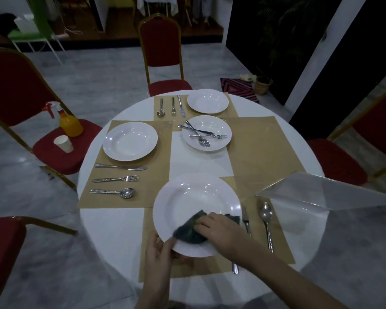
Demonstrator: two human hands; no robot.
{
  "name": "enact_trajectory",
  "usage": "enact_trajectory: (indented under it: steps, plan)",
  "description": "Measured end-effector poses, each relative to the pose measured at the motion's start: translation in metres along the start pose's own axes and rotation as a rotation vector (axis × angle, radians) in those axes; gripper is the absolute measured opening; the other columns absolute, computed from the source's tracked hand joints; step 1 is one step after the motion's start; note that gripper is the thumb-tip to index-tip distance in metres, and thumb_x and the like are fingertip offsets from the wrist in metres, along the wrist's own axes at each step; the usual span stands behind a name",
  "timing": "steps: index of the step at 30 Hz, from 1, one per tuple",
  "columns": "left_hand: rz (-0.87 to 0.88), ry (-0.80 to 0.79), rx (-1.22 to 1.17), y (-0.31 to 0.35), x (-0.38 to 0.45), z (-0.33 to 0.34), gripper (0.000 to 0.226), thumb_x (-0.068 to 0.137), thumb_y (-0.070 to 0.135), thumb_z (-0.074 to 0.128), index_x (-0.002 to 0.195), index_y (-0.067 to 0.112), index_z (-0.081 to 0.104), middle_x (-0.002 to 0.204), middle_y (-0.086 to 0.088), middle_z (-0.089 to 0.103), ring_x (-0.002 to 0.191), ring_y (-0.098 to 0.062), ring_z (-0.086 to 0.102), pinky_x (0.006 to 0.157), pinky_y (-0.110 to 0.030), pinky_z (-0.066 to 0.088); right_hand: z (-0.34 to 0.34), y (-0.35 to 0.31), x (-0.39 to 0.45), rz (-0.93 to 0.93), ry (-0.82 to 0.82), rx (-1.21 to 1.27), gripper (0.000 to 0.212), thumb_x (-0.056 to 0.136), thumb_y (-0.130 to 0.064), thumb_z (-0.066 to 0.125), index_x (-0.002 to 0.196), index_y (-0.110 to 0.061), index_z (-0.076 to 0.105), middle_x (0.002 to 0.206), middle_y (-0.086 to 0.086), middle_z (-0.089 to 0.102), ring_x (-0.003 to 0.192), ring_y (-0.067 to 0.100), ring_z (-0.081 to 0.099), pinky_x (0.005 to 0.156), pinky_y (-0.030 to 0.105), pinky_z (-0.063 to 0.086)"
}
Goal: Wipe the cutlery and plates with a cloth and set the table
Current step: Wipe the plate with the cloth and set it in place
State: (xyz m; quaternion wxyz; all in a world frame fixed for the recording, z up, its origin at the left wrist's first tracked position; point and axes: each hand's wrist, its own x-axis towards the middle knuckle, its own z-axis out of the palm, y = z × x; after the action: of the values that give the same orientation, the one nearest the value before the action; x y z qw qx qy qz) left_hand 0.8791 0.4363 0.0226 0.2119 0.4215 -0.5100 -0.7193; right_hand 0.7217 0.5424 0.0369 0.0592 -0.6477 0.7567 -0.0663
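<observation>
The right hand [221, 230] lies with fingers spread flat, pressing a dark cloth [191, 230] onto the near plate [187, 197], while the left hand [159, 253] pinches that plate's rim at about 7 o'clock, thumb on top, to steady it.

The round white surface [112, 237] carries tan placemats [265, 148]. The near plate sits at 6 o'clock, overlapping its mat. A second plate [130, 141] at 9 o'clock has a knife [120, 167], fork [116, 179] and spoon [113, 192] laid out beside it. A third plate [207, 101] at 12 o'clock is likewise set with cutlery just beside it. Near the centre, a fourth plate [218, 126] holds a loose pile of cutlery [201, 136], seemingly unwiped. At 3 o'clock the mat is bare. To the right of the near plate lie a fork [246, 221] and a spoon [266, 221].

The step in hand appears to be wiping the near plate. Next, it likely needs centring on its mat, then the piled cutlery wiped and the 3 o'clock place laid.
</observation>
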Motion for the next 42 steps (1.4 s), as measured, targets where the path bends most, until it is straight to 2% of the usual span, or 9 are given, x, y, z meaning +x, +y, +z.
enact_trajectory:
  steps: [2,5,11,17,21,26,31,36,42]
  plan:
    - [0.012,-0.012,0.015,0.0,-0.004,-0.008,0.026,0.09,0.0,0.056,0.115,0.008,0.057,0.091,-0.019,0.069,0.07,-0.025,0.066,0.053,-0.03,0.053,-0.002,0.016,-0.018,0.047,0.057,-0.132,0.021,0.071,-0.01,0.062,0.09,-0.014,0.07,0.088,0.002,0.068,0.074,0.018,0.062,0.063,0.027,0.053]
    - [-0.003,-0.065,0.071,-0.006,-0.011,-0.002,0.031,0.08,0.012,0.063,0.11,0.009,0.056,0.09,-0.021,0.07,0.065,-0.019,0.067,0.051,-0.027,0.052,-0.004,0.029,-0.013,0.377,0.058,-0.214,0.056,0.039,0.0,0.087,0.093,-0.004,0.072,0.086,0.011,0.069,0.07,0.023,0.064,0.062,0.03,0.055]
    - [-0.038,-0.135,0.04,-0.009,-0.015,0.02,0.024,0.09,0.011,0.06,0.114,0.014,0.058,0.093,-0.009,0.073,0.083,-0.024,0.071,0.067,-0.041,0.06,0.008,-0.012,0.029,0.397,0.074,0.027,0.045,0.093,-0.007,0.051,0.137,-0.013,0.046,0.139,0.008,0.047,0.122,0.027,0.047,0.105,0.036,0.038]
    - [-0.009,-0.02,0.057,-0.002,0.001,-0.021,0.028,0.093,0.01,0.052,0.12,0.017,0.059,0.103,-0.006,0.071,0.096,-0.029,0.067,0.082,-0.056,0.056,-0.002,0.011,-0.013,-0.046,-0.065,0.009,0.032,0.076,-0.009,0.06,0.106,-0.015,0.069,0.106,0.001,0.067,0.086,0.019,0.062,0.071,0.03,0.054]
    - [0.007,-0.097,0.146,-0.007,-0.009,-0.011,0.035,0.081,0.024,0.061,0.115,0.015,0.057,0.09,-0.011,0.071,0.081,-0.032,0.068,0.07,-0.053,0.058,-0.005,0.039,-0.015,0.322,0.04,-0.092,0.053,0.059,0.005,0.079,0.11,-0.002,0.067,0.1,0.012,0.065,0.08,0.028,0.066,0.069,0.034,0.057]
    - [-0.058,-0.19,0.078,-0.011,-0.019,0.024,0.021,0.096,0.003,0.051,0.112,0.016,0.056,0.099,-0.015,0.07,0.082,-0.027,0.071,0.066,-0.043,0.059,0.004,0.003,0.028,0.469,0.086,0.135,0.04,0.095,-0.002,0.045,0.134,-0.007,0.048,0.132,0.013,0.049,0.116,0.031,0.049,0.1,0.039,0.041]
    - [-0.03,-0.02,0.048,-0.004,-0.002,-0.008,0.028,0.083,0.01,0.059,0.111,0.011,0.061,0.097,-0.017,0.072,0.088,-0.031,0.069,0.074,-0.047,0.058,0.002,-0.014,0.005,0.053,-0.035,0.085,0.027,0.08,-0.012,0.062,0.106,-0.016,0.067,0.106,0.001,0.067,0.085,0.021,0.062,0.072,0.029,0.05]
    - [-0.004,-0.117,0.155,-0.004,-0.011,-0.014,0.021,0.086,0.016,0.063,0.105,0.011,0.055,0.082,-0.021,0.069,0.068,-0.025,0.069,0.057,-0.037,0.055,0.006,0.027,-0.023,0.311,-0.031,-0.104,0.041,0.048,-0.01,0.088,0.085,-0.016,0.07,0.08,0.001,0.066,0.063,0.016,0.06,0.054,0.026,0.054]
    - [-0.009,-0.224,0.165,0.0,-0.019,0.022,0.02,0.096,0.003,0.049,0.112,0.015,0.053,0.088,-0.013,0.072,0.076,-0.024,0.07,0.063,-0.035,0.058,0.002,0.007,0.009,0.473,0.075,0.076,0.04,0.096,-0.015,0.051,0.135,-0.021,0.05,0.138,-0.001,0.048,0.123,0.019,0.044,0.106,0.029,0.035]
